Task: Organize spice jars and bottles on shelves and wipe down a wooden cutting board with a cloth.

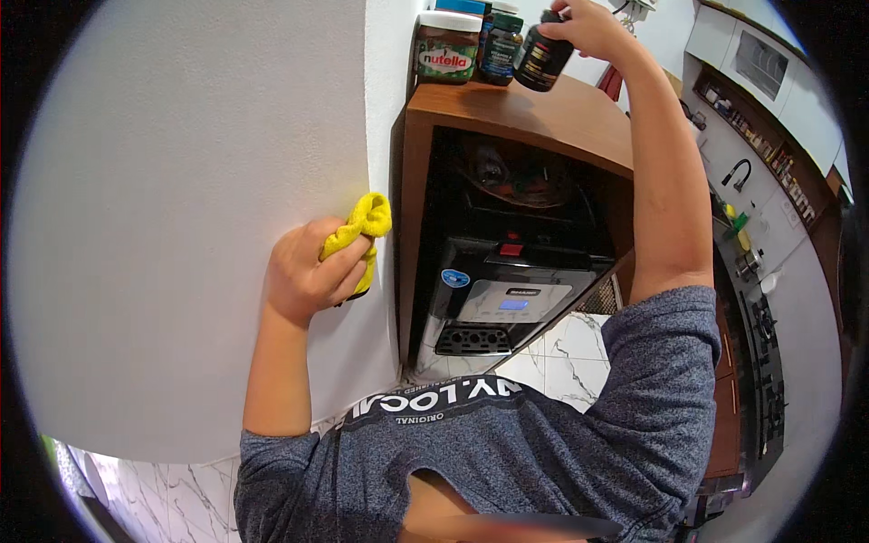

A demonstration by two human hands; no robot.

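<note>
My left hand [316,271] is closed around a bunched yellow cloth [370,216], near the corner of the white wall. At the top, my right hand [587,27] grips a black bottle [541,61] by its upper part. The bottle tilts over the wooden cabinet top [529,112]; whether its base touches the wood I cannot tell. Just left of it stands a dark bottle with a green cap [501,54]. Beside that is a Nutella jar with a white lid [448,51]. Behind them, a blue lid [461,7] and another white lid are partly hidden.
A black Sharp water dispenser [526,271] stands inside the wooden cabinet. The white wall [204,203] rises close on the left. To the right lie a kitchen counter with a black gas stove [764,353], a black faucet [738,173] and a shelf of small jars [760,146].
</note>
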